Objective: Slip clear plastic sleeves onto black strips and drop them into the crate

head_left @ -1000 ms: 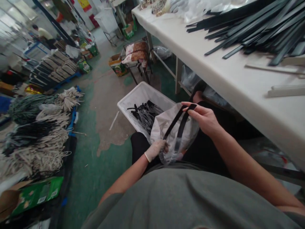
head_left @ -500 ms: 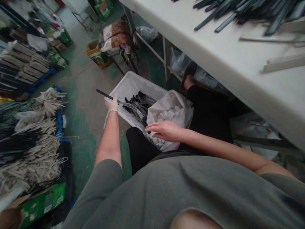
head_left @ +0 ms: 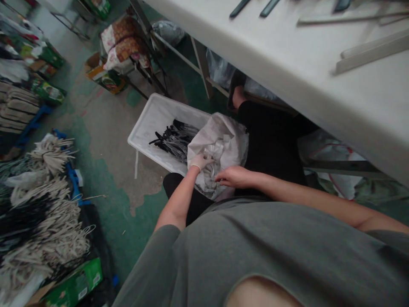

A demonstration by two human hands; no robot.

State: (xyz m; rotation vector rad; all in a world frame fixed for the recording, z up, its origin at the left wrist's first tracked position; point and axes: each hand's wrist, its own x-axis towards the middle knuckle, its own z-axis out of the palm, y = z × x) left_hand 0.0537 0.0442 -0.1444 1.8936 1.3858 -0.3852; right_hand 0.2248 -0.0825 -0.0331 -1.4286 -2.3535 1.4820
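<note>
A white cloth-like sack [head_left: 220,128] with its mouth turned open stands before me, holding crumpled pale plastic pieces [head_left: 217,148]. My left hand [head_left: 200,162], in a pale glove, reaches over the sack's near left rim with fingers apart against the pieces. On the right side of the mouth, my bare right hand [head_left: 234,176] has its fingers bent together; whatever is between them is too small to make out. Behind the sack, a white plastic crate [head_left: 140,123] holds a pile of black strips [head_left: 175,138], some partly wrapped in clear film.
A pale table [head_left: 287,64] with dark and light strips on it runs along the upper right. Bundles of beige cord [head_left: 57,230] lie on a pallet at left. A stool with a patterned cushion [head_left: 126,38] stands beyond the crate. A pale strip [head_left: 136,164] hangs outside the crate.
My left hand has let go of a dark strip over the crate and moved right into the sack's mouth. The right hand's outstretched fingers have bent in. The view has shifted.
</note>
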